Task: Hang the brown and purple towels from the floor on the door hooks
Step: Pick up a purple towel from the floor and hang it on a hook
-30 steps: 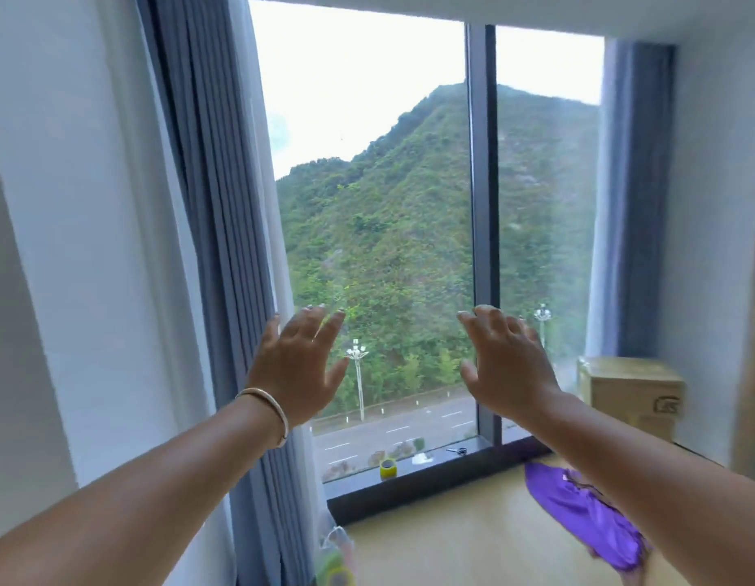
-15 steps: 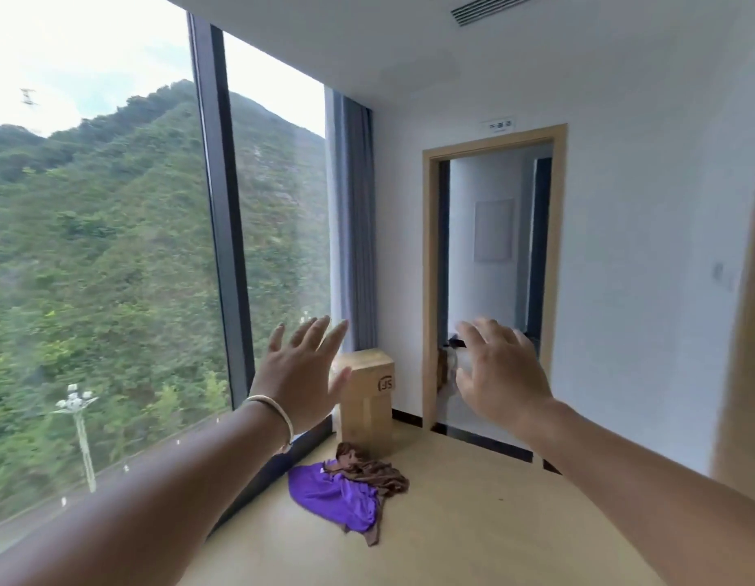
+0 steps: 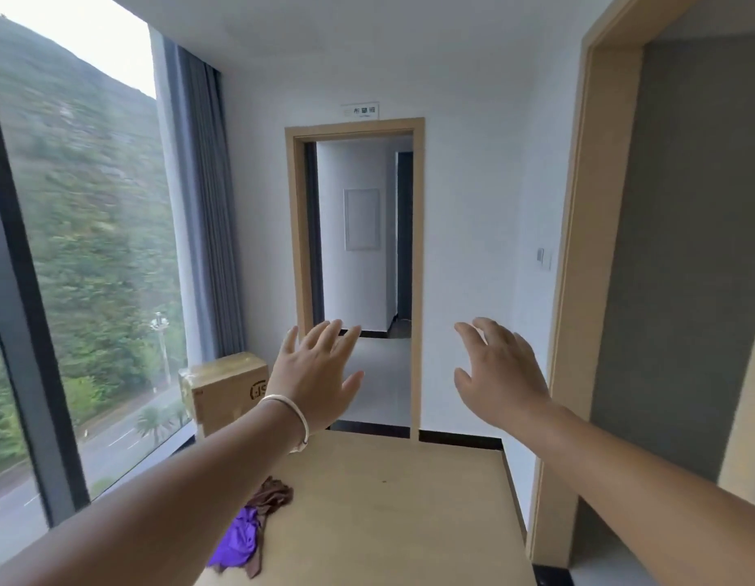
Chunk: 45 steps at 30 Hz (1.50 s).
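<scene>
A purple towel (image 3: 239, 539) and a brown towel (image 3: 273, 499) lie crumpled together on the light wooden floor, partly hidden under my left forearm. My left hand (image 3: 316, 374), with a bracelet at the wrist, is raised in front of me with fingers spread and holds nothing. My right hand (image 3: 500, 378) is raised beside it, fingers relaxed, also empty. Both hands are well above the towels. No door hooks show in this view.
A cardboard box (image 3: 225, 389) stands on the floor by the grey curtain (image 3: 206, 213) and the big window (image 3: 79, 264). An open doorway (image 3: 363, 268) lies straight ahead. A second wooden door frame (image 3: 578, 268) with a grey opening is at the right.
My view has swung right, from the window to the far doorway and the right door frame. Both hands stay raised and empty; the towels now lie under my left forearm.
</scene>
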{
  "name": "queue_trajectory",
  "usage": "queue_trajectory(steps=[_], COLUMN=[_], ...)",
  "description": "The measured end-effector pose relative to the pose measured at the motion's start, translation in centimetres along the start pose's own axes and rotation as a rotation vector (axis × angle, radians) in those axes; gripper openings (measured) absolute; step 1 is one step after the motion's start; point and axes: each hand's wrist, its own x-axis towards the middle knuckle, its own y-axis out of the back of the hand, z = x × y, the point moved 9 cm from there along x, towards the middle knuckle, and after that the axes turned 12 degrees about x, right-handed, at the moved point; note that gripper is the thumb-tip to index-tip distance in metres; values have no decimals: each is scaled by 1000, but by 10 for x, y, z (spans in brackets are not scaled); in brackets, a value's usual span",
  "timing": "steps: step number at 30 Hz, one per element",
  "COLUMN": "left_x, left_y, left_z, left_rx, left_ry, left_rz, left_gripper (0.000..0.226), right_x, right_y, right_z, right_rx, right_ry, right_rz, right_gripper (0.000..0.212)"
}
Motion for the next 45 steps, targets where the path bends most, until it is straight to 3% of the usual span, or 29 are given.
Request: queue_trajectory(steps=[12,21,45], left_x=[154,242,540], left_y=[-97,-178,-381], left_z=[1,33,188], left_rx=[-131,-225,-136], left_ry=[-72,-114,-117], left_rz=[95,75,31], left_gripper=[66,65,66], right_x=[123,184,439], right_y=[-44,-99,-222], right_z=[47,103,392], right_rx=[-104,-130,-122], right_ry=[-128,-194,-174], right_rz=[39,-9,-41], right_gripper=[58,59,60])
